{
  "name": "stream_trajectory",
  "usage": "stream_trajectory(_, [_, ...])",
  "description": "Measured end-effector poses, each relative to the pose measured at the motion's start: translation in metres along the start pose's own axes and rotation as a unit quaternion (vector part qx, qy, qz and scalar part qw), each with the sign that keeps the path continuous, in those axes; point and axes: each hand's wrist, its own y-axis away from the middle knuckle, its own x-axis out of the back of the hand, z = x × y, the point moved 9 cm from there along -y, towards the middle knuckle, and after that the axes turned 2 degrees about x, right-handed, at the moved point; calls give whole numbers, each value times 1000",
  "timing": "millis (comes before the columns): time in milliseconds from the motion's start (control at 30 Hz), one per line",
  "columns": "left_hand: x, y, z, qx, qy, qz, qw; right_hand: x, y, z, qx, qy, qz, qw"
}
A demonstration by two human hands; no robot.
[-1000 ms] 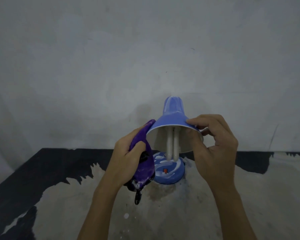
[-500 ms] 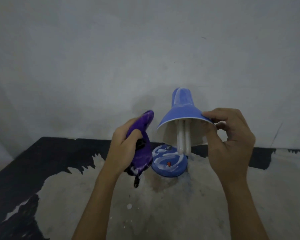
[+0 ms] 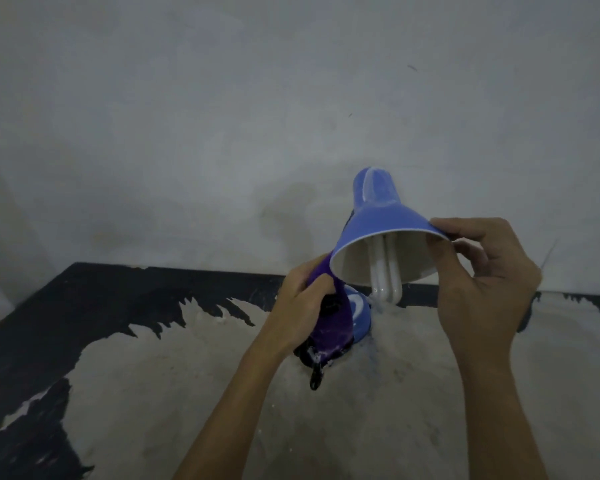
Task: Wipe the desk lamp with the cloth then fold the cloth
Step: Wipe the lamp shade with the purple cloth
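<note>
While right hand [image 3: 482,282] pinches lamp [image 3: 378,220] rim, cloth [image 3: 329,323] meets its left edge.

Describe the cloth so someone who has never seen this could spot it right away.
Start at the blue lamp standing by the wall. Under the left edge of its shade, the left hand grips the cloth. It is the only purple thing there, bunched, with a dark end hanging down.

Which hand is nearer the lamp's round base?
Left. The left hand, gripping the purple cloth, sits right beside the lamp base; the right hand is higher, pinching the lamp shade rim.
</note>
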Motion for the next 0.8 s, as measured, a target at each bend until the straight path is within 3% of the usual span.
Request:
stream_trajectory(100, [1, -1, -15, 25, -51, -13, 998, 1, 0, 1, -8, -4, 2, 1000])
stream_trajectory(167, [7, -4, -9, -10, -67, -5, 998, 0, -1, 0, -10, -1, -5, 1000])
stream_trajectory(400, [30, -6, 15, -84, 48, 111, 989, 5, -2, -1, -23, 20, 0, 1000])
stream_trajectory(533, [10, -7, 23, -95, 162, 60, 980, 6, 0, -3, -25, 21, 5, 999])
stream_trajectory(800, [-15, -7, 4, -5, 321, -20, 947, 5, 4, 4, -38, -1, 15, 999])
